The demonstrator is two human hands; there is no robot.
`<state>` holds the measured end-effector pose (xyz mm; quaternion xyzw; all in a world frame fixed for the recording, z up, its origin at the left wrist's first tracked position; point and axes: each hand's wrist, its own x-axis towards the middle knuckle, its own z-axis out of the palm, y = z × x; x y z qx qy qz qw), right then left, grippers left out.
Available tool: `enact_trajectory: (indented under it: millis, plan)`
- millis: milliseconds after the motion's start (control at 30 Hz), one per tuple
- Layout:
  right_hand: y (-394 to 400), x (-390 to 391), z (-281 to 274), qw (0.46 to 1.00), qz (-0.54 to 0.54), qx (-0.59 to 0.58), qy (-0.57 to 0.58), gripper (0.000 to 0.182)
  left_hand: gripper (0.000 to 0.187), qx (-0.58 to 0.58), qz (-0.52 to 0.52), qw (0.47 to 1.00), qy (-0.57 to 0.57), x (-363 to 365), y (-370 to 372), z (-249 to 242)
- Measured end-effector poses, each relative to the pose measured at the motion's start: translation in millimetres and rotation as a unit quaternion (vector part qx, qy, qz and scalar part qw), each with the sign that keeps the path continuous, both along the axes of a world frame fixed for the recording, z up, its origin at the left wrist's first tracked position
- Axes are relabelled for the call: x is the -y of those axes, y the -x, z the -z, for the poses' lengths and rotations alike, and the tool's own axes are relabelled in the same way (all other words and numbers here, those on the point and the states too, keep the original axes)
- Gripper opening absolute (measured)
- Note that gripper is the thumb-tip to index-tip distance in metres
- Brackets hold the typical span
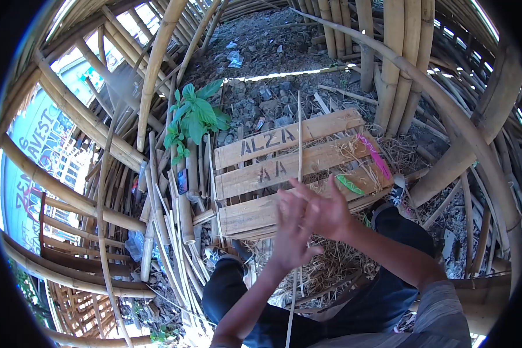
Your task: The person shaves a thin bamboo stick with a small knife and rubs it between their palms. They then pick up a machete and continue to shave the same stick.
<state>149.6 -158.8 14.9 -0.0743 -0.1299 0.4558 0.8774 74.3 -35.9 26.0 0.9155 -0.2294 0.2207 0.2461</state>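
A slatted wooden crate (255,181) lies in front of me, with "ALZA" and "AA" marked on its slats. Over its near edge, my left hand (293,235) and my right hand (325,211) are raised close together, overlapping in view, their fingers spread. A thin bamboo strip (300,133) runs upright across the crate, passes behind my hands and shows again below them; whether a hand touches it I cannot tell. On the crate's right part lie a green strip (349,184) and a pink strip (376,155).
Bamboo poles (393,64) stand at the upper right, and a curved pole arches over the right side. Left of the crate are a leafy green plant (198,114) and long bamboo pieces. Shavings (330,264) cover the ground between my legs.
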Motion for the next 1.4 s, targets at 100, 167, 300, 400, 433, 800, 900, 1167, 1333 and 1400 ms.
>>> enact_trajectory:
  millis: [100, 167, 300, 400, 433, 800, 900, 1167, 1333, 1400]
  plan:
    - [4, -7, 2, 1.000, -0.023, 0.008, -0.009, 0.091, 0.078, -0.026, 0.083, 0.987, -0.139, 2, -8, 10]
    - [0, 7, -11, 1.000, -0.007, 0.007, -0.003, 0.090, 0.073, -0.059, 0.032, 0.988, -0.135, -14, -25, 6]
    - [-11, 23, -47, 0.998, 0.026, 0.036, -0.039, 0.087, 0.072, -0.071, -0.119, 0.990, -0.032, -44, -35, 4]
    - [-11, 19, -32, 1.000, 0.015, 0.000, -0.020, 0.087, 0.072, 0.050, -0.006, 0.998, 0.022, -14, -13, 2]
    - [-8, 13, -20, 0.997, -0.025, -0.054, -0.052, 0.087, 0.078, 0.040, 0.079, 0.996, -0.015, -3, -5, 11]
    - [-12, 23, -42, 0.998, 0.031, 0.050, -0.020, 0.085, 0.063, -0.060, -0.110, 0.985, -0.123, -31, -17, -3]
    - [-11, 21, -33, 0.999, 0.019, 0.049, 0.001, 0.089, 0.069, -0.049, -0.067, 0.990, -0.117, -19, -1, 6]
    - [5, 5, -29, 0.999, -0.032, 0.037, -0.001, 0.088, 0.063, 0.003, 0.036, 0.991, -0.127, -4, -1, 21]
    - [-3, 6, -39, 0.999, -0.024, 0.024, -0.009, 0.087, 0.060, 0.041, -0.040, 0.988, -0.143, -11, -10, 8]
    - [-2, 7, -40, 0.999, -0.017, 0.028, -0.007, 0.086, 0.058, 0.054, -0.066, 0.983, -0.161, -28, -20, 2]
